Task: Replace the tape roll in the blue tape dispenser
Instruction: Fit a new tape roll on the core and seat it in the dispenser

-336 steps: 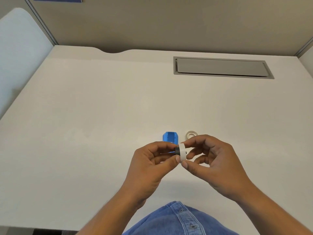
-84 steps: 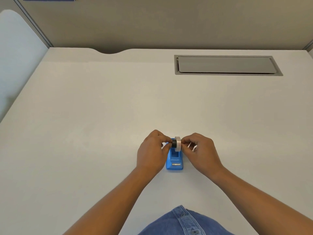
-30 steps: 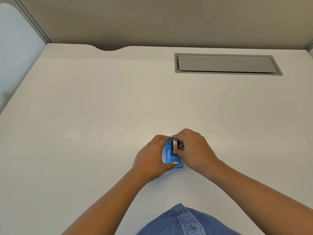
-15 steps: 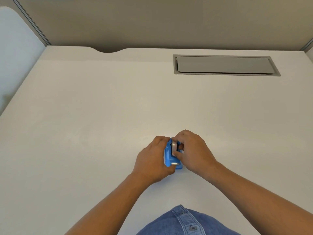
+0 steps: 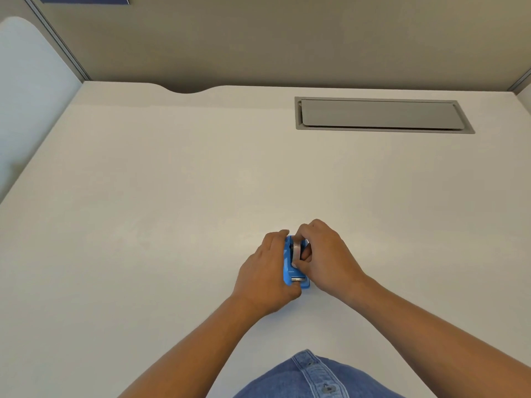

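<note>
My left hand (image 5: 263, 275) was wrapped around the left side of the blue tape dispenser (image 5: 288, 268), bracing it on the white desk (image 5: 172, 196) just below the middle of the frame. My right hand (image 5: 324, 257) was closed on the tape roll (image 5: 296, 248), thumb and fingers pinching its rim from the right, and the roll sat upright between the dispenser's walls. I judged the job nearly done: the roll looked to be down in its cradle, or very close to it, though my fingers hid the hub, so I couldn't tell whether the axle had dropped fully into its slots. The metal cutter (image 5: 298, 279) showed at the near end of the dispenser, and I saw no tape drawn out to it, so what was left, by my reckoning, was a final press to seat the roll and then pulling the free end forward to the blade.

Room was no trouble. The desk lay bare on every side of my hands. The grey cable hatch (image 5: 382, 114) sat well apart in the upper right, the divider panel (image 5: 31, 90) stood far off at the upper left, and the desk's near edge was down by my denim shirt (image 5: 313, 377) at the bottom of the frame.
</note>
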